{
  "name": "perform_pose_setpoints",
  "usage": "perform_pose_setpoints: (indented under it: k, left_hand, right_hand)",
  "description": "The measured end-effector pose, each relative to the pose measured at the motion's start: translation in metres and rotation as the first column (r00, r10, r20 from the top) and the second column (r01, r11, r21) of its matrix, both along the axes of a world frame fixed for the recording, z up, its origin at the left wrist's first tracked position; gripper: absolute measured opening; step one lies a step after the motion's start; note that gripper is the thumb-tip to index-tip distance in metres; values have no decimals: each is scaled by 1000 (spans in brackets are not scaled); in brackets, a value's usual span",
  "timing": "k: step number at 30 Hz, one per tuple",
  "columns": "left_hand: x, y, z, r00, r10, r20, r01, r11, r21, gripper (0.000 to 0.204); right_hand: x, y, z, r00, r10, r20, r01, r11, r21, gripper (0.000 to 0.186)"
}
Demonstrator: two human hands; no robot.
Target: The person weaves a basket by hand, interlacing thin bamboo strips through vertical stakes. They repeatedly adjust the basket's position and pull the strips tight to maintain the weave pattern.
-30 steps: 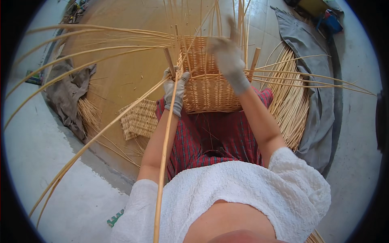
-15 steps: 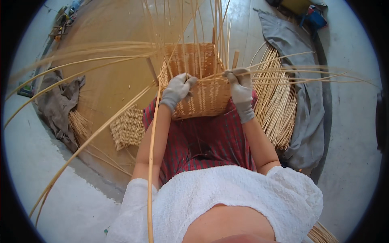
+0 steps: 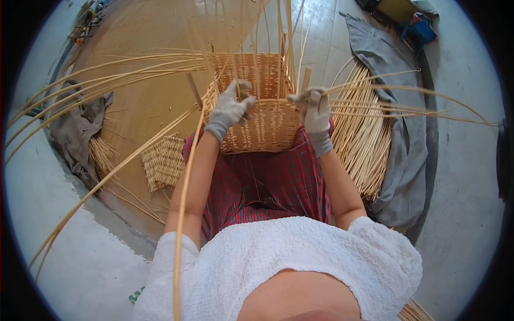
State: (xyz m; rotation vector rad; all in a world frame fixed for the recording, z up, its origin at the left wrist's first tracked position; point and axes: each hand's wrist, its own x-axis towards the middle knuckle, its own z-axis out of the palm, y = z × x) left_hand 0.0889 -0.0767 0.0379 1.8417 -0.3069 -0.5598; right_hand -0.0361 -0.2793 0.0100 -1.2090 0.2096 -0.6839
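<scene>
A wicker basket (image 3: 262,125) in progress rests against my knees, its near wall tightly woven and its far wall standing beyond. Long pale canes rise from its rim and fan out to both sides. My left hand (image 3: 229,109), in a grey-white work glove, hovers at the left of the near rim with thumb and fingers apart, beside the upright canes. At the near right corner my right hand (image 3: 317,111), gloved alike, has its fingers closed on the canes (image 3: 369,104) that stick out to the right. Its fingertips are partly hidden. A wooden peg (image 3: 306,79) stands beside that hand.
A large bundle of cut canes (image 3: 361,139) lies on grey cloth (image 3: 404,176) to the right. To the left are small woven panels (image 3: 164,162), and another grey cloth (image 3: 80,131) over canes. Long canes (image 3: 101,184) reach past my left arm.
My left hand has come off the near rim, moved slightly left and up, and spread its fingers. My right hand stays at the corner. The basket has shifted a little left.
</scene>
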Motion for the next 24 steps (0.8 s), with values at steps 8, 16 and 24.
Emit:
perform_pose_setpoints:
  k: [8, 16, 24]
  left_hand:
    - [-11, -27, -14, 848, 478, 230, -310, 798, -517, 35]
    - [-34, -91, -23, 981, -153, 119, 152, 988, 19, 19]
    - [-42, -85, -9, 998, -53, -34, 55, 998, 43, 29]
  right_hand:
    - [-29, -17, 22, 955, -153, -253, 111, 979, -173, 14]
    - [20, -76, 36, 955, -279, 97, 285, 783, -553, 30]
    - [45, -98, 75, 968, -203, 148, 251, 793, -555, 37]
